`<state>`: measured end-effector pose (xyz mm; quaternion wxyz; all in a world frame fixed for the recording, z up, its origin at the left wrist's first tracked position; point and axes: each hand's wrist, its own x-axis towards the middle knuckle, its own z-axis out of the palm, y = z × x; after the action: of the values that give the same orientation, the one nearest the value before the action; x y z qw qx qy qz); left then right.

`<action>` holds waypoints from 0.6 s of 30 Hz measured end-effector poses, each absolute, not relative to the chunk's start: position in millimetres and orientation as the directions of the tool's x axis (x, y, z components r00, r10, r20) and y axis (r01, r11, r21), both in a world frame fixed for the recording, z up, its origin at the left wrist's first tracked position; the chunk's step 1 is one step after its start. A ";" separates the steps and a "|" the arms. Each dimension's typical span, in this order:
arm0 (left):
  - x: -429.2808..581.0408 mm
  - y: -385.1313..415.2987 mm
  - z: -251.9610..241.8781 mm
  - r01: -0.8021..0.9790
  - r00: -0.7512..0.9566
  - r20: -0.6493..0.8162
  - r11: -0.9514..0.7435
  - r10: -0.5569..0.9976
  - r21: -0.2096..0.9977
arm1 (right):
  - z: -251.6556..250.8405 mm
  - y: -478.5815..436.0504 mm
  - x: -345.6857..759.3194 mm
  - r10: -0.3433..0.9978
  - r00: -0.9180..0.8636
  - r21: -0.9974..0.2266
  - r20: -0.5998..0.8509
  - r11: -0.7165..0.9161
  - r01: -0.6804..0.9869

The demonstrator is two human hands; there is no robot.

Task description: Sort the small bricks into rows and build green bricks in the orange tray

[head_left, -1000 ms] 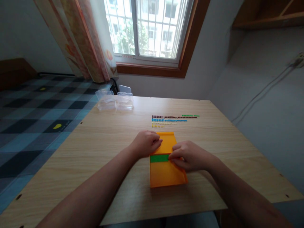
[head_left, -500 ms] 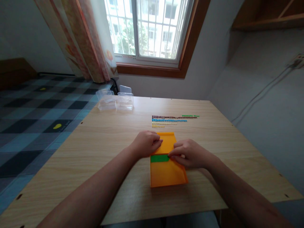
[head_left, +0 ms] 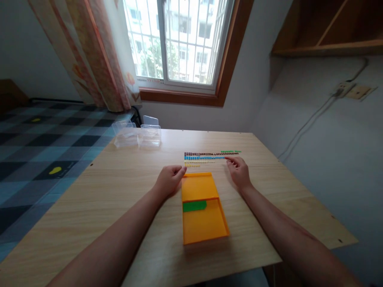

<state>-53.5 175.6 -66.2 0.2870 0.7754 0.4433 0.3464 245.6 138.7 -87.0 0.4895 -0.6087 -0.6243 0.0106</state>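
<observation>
An orange two-part tray [head_left: 206, 235] lies on the table in front of me, a flat green strip [head_left: 194, 206] set across it below its dividing ridge. My left hand [head_left: 170, 179] is closed beside the tray's far left corner, its thumb at the rim; whatever its fingers hold, if anything, is hidden. Beyond the tray, my right hand [head_left: 238, 171] reaches with its index finger stretched out to the right end of a row of small blue pieces [head_left: 203, 158]. Its thumb is slightly apart, and no held piece shows.
Rows of small dark brown pieces [head_left: 197, 154], green pieces [head_left: 230, 151] and yellow pieces [head_left: 191, 166] lie near the blue ones. Clear plastic boxes [head_left: 149, 137] with raised lids stand at the table's far left. A bed [head_left: 60, 147] adjoins on the left.
My right hand has left the green strip in the tray and moved forward to the blue row. My left hand has drawn back to the tray's corner. The view has shifted slightly.
</observation>
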 end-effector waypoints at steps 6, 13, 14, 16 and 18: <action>-53.4 176.2 -67.7 0.483 0.365 0.285 -0.442 0.886 0.755 | -96.0 170.6 267.1 0.732 0.254 -0.492 0.633 0.126 0.862; -53.6 178.0 -69.3 0.494 0.364 0.277 -0.436 0.889 0.752 | -99.7 218.2 289.8 0.767 0.218 -0.426 0.603 0.078 0.901; -53.7 178.2 -69.4 0.495 0.363 0.277 -0.436 0.889 0.752 | -100.4 224.1 292.2 0.778 0.210 -0.420 0.593 0.076 0.904; -53.9 178.6 -69.6 0.497 0.361 0.278 -0.436 0.890 0.750 | -102.0 233.7 295.9 0.804 0.192 -0.408 0.563 0.069 0.910; -54.0 178.9 -70.1 0.497 0.359 0.284 -0.439 0.889 0.748 | -103.9 240.4 298.3 0.836 0.178 -0.394 0.520 0.050 0.918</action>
<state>-54.0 178.9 -70.1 0.2830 0.7743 0.4474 0.3466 298.3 240.4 -103.9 0.3428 -0.6866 -0.6383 -0.0597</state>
